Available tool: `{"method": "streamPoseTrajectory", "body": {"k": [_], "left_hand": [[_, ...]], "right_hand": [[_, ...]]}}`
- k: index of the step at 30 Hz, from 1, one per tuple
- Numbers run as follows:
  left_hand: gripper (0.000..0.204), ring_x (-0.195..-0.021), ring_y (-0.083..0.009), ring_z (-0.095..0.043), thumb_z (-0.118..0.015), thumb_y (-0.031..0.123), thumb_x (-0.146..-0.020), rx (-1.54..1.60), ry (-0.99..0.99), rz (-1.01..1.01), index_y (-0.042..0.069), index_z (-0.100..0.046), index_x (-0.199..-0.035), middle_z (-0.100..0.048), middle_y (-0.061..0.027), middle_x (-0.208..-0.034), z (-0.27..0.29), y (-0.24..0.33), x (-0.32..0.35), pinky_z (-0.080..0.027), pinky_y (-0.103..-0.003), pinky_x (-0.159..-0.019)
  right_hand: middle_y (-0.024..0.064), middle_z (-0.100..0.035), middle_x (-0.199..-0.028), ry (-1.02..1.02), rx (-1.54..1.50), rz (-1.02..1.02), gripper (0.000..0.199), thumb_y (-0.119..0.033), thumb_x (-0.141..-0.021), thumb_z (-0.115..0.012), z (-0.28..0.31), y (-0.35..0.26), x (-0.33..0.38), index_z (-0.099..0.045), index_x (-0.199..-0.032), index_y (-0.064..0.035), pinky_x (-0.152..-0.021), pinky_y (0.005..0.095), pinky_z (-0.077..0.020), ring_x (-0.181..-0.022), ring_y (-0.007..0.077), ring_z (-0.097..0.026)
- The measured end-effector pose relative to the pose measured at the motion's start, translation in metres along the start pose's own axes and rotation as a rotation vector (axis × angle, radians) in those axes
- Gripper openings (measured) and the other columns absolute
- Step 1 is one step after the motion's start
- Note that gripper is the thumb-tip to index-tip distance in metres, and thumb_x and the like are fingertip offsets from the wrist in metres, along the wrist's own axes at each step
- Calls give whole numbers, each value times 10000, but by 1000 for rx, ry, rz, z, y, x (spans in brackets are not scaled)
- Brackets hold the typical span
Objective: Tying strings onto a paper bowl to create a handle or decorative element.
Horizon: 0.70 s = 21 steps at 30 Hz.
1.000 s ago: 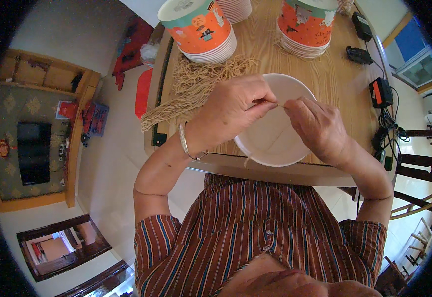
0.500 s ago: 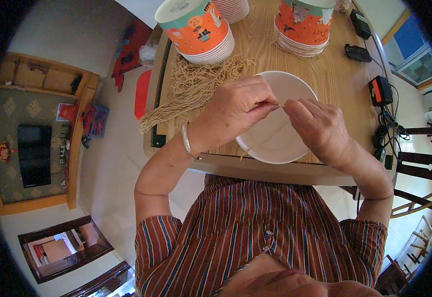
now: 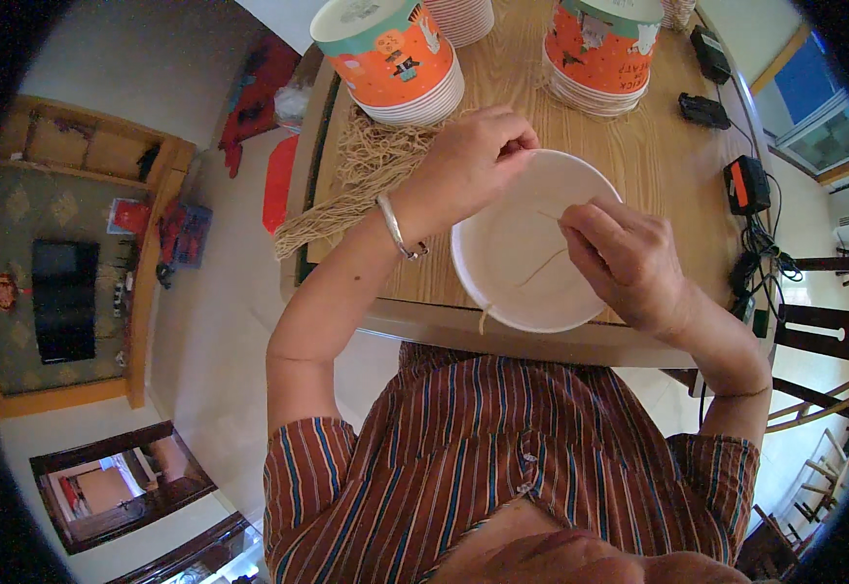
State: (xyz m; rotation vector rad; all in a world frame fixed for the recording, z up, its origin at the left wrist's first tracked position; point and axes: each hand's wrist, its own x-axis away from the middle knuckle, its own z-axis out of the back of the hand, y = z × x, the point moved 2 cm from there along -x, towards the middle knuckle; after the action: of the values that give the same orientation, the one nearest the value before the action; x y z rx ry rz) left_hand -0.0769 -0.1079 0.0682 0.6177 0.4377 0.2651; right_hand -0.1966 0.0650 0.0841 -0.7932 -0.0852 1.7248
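A white paper bucket stands near the table's front edge, its inside facing me. At its far left rim is my left hand, fingers closed on the rim. My right hand is over the bucket's right side, thumb and fingers pinched on a thin tan string; one end juts out left and another length hangs across the bucket's inside. A short string end pokes out at the near left of the rim. Beyond my left wrist lies a bundle of loose tan strings.
Stacks of orange and green printed paper buckets stand at the far left and far right of the wooden table. Along its right edge lie black adapters and tangled cables. A dark chair stands to the right.
My hands, earlier pinched together over the bucket, have parted. The left went to the far rim; the right keeps the string. The bucket has shifted slightly left and nearer.
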Motion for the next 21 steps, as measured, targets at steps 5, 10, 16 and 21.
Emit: {"method": "streamPoseTrajectory", "body": {"k": [5, 10, 16, 21], "left_hand": [[107, -656, -99, -554, -635, 86, -854, 55, 25, 230, 13, -616, -929, -587, -28, -749, 5, 4, 20, -485, -271, -617], [232, -644, -116, -559, -610, 43, -825, 145, 36, 412, 7, -561, -1049, -582, -48, -733, 11, 10, 51, -480, -294, -605], [435, -622, -116, -576, -579, 18, -848, 633, 11, 531, -10, -426, -1254, -589, -56, -745, 0, 20, 81, -476, -275, -568], [419, -594, -112, -588, -556, 12, -883, 672, -24, 512, -7, -412, -1276, -586, -55, -760, 2, 17, 92, -488, -260, -507]], "right_hand": [[103, -558, -919, 87, -35, 39, 112, -30, -792, -641, 5, -2, -6, -577, -876, -68, -584, 417, -508, -692, 302, -616], [105, -552, -848, 44, -53, -11, 87, -23, -797, -644, 3, -2, -7, -590, -862, -46, -609, 396, -508, -689, 296, -605], [22, -545, -705, -96, -438, -392, 48, -44, -862, -643, -12, 12, -6, -597, -858, -29, -533, 252, -435, -593, 97, -530], [-22, -562, -719, -374, -817, -870, 78, -130, -921, -604, -8, 8, -28, -590, -899, -57, -445, 208, -367, -517, 43, -450]]}}
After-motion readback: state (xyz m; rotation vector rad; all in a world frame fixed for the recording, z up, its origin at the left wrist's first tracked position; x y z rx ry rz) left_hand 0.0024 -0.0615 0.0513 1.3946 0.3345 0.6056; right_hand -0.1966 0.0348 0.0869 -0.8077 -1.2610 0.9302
